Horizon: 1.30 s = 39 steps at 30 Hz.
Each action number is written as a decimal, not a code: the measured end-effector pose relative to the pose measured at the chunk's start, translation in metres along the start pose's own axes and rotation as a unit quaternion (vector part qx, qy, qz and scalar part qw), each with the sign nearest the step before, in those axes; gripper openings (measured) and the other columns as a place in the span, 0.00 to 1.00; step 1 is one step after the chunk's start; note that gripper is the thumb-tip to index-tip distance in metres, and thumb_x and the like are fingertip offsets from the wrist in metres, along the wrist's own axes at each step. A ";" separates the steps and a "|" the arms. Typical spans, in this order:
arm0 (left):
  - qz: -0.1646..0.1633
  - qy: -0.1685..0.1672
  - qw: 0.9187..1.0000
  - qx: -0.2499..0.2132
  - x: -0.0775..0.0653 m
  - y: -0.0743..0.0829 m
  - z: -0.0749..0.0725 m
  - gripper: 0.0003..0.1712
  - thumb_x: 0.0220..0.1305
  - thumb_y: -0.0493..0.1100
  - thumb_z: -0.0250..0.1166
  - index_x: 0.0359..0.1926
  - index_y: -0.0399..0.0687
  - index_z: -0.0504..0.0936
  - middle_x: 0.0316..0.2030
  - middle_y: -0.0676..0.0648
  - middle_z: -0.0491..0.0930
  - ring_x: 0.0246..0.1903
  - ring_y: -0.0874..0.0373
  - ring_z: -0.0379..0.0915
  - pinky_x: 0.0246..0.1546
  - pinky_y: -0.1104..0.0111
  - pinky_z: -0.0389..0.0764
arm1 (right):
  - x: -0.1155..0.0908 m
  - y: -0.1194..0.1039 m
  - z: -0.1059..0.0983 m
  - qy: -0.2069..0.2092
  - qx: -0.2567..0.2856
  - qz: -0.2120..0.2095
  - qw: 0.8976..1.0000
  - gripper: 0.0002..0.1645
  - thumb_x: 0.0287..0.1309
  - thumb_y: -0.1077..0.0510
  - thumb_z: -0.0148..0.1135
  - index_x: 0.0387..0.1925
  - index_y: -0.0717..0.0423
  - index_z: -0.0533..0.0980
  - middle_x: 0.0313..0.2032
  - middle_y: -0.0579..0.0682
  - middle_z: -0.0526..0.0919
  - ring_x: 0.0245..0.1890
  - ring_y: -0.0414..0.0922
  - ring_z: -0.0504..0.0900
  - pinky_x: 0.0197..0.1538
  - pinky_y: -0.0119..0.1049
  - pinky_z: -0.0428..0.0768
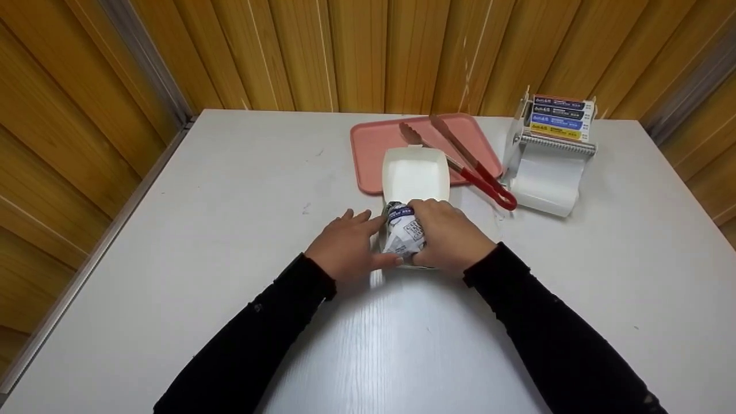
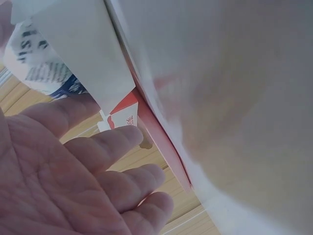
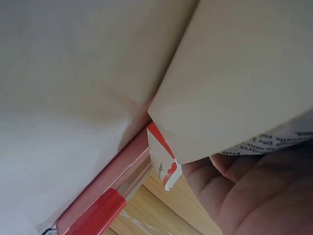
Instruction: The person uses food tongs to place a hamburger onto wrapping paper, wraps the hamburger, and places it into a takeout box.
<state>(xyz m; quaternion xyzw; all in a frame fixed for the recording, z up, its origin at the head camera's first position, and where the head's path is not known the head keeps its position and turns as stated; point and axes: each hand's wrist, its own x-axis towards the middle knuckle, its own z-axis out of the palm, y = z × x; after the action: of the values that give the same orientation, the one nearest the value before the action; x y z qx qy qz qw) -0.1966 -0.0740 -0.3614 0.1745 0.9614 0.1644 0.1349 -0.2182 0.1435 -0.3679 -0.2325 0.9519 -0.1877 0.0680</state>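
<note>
A packet [image 1: 406,231] wrapped in printed white paper, with a dark blue strip across its top, sits in the base of an open paper food box, between both hands. The box's lid [image 1: 416,175] stands folded back, its pale inside showing. Fingers of the right hand [image 1: 451,236] grip the packet's right side; their tips are partly hidden. On the other side, the left hand [image 1: 348,244] is beside the box with fingers spread and thumb across the front. In the left wrist view its fingers [image 2: 107,152] are extended along the white box wall [image 2: 83,49].
Behind the box lies a pink tray [image 1: 368,152], with red-handled tongs [image 1: 489,185] resting across it and over its edge. At the back right stands a dispenser [image 1: 556,118] with colored label strips and a white roll [image 1: 546,178]. A wooden-plank wall [image 1: 356,54] borders the white table [image 1: 259,190].
</note>
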 end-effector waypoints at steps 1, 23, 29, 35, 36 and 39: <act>0.000 0.000 1.000 0.000 0.000 0.000 0.000 0.54 0.61 0.77 0.66 0.82 0.62 0.62 0.78 0.39 0.65 0.79 0.31 0.54 0.80 0.46 0.59 | 0.000 0.000 0.000 0.000 -0.007 0.000 1.000 0.53 0.43 0.47 0.85 0.67 0.57 0.68 0.50 0.54 0.80 0.51 0.53 0.77 0.60 0.52 0.75; 0.014 0.013 1.000 0.012 0.001 0.002 0.000 0.52 0.63 0.74 0.67 0.80 0.57 0.66 0.77 0.39 0.68 0.78 0.32 0.57 0.80 0.47 0.59 | -0.012 0.023 -0.028 -0.102 0.103 0.020 0.989 0.58 0.52 0.47 0.82 0.81 0.39 0.61 0.72 0.52 0.71 0.66 0.52 0.70 0.71 0.55 0.71; 0.019 0.018 1.000 -0.001 0.001 0.003 0.000 0.55 0.61 0.73 0.69 0.82 0.58 0.62 0.77 0.40 0.67 0.78 0.33 0.57 0.80 0.46 0.59 | -0.011 0.023 -0.025 -0.091 0.102 0.033 0.990 0.58 0.49 0.54 0.84 0.79 0.37 0.64 0.70 0.50 0.74 0.63 0.52 0.72 0.70 0.56 0.72; 0.035 0.035 0.999 0.000 0.001 0.004 0.000 0.54 0.62 0.70 0.71 0.82 0.59 0.62 0.79 0.40 0.65 0.79 0.34 0.56 0.80 0.46 0.59 | -0.009 0.020 -0.020 -0.075 0.090 0.029 0.993 0.58 0.47 0.55 0.85 0.77 0.39 0.66 0.66 0.50 0.77 0.61 0.52 0.74 0.68 0.55 0.72; 0.040 0.038 0.998 0.003 0.000 0.005 0.000 0.54 0.61 0.70 0.72 0.82 0.60 0.62 0.79 0.41 0.65 0.79 0.34 0.56 0.80 0.46 0.59 | -0.009 0.020 -0.019 -0.074 0.088 0.027 0.993 0.57 0.47 0.55 0.85 0.77 0.38 0.66 0.65 0.50 0.77 0.61 0.52 0.74 0.68 0.54 0.72; 0.070 0.047 0.996 0.011 -0.002 0.009 0.000 0.52 0.61 0.67 0.74 0.81 0.62 0.65 0.80 0.42 0.63 0.80 0.36 0.56 0.79 0.45 0.61 | -0.008 0.021 -0.019 -0.074 0.090 0.019 0.993 0.57 0.46 0.55 0.85 0.77 0.38 0.66 0.64 0.49 0.78 0.59 0.52 0.75 0.66 0.53 0.74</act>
<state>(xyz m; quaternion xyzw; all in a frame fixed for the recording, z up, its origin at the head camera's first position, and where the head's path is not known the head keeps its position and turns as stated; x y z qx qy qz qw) -0.1921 -0.0666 -0.3579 0.2353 0.9538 0.1709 0.0759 -0.2241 0.1701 -0.3583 -0.2203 0.9279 -0.2534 0.1622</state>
